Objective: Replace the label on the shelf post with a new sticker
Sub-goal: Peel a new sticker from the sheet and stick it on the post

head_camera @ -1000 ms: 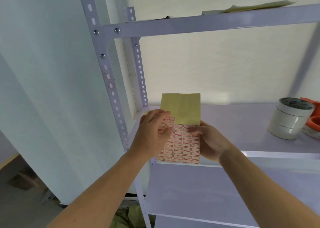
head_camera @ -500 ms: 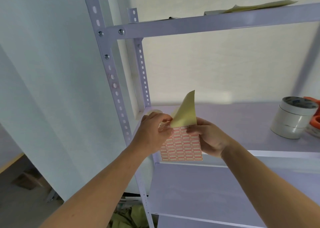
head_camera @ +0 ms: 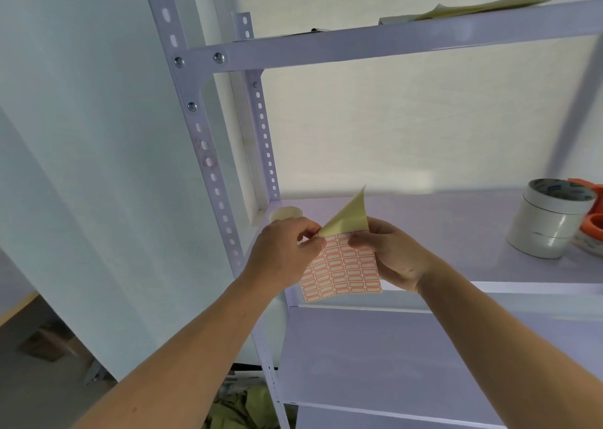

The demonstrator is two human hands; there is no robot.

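A sheet of small red-bordered stickers (head_camera: 342, 270) is held in front of the white metal shelf. Its yellow top part (head_camera: 347, 218) is bent back and stands up. My right hand (head_camera: 396, 255) grips the sheet at its right edge. My left hand (head_camera: 287, 249) pinches at the sheet's upper left corner, thumb and forefinger closed there; whether a sticker has come loose is hidden. The perforated front shelf post (head_camera: 208, 164) rises to the left, with faint reddish marks about halfway up.
Stacked rolls of white tape (head_camera: 551, 219) and an orange object (head_camera: 594, 216) stand on the middle shelf (head_camera: 456, 232) at the right. A small beige roll (head_camera: 284, 213) sits behind my left hand. Yellow paper (head_camera: 473, 7) lies on the top shelf. Green-yellow clutter (head_camera: 241, 409) lies on the floor.
The sheet's yellow top, flat a second ago, has been bent back and stands up. My left fingers moved from lying over the sheet to pinching its upper left corner.
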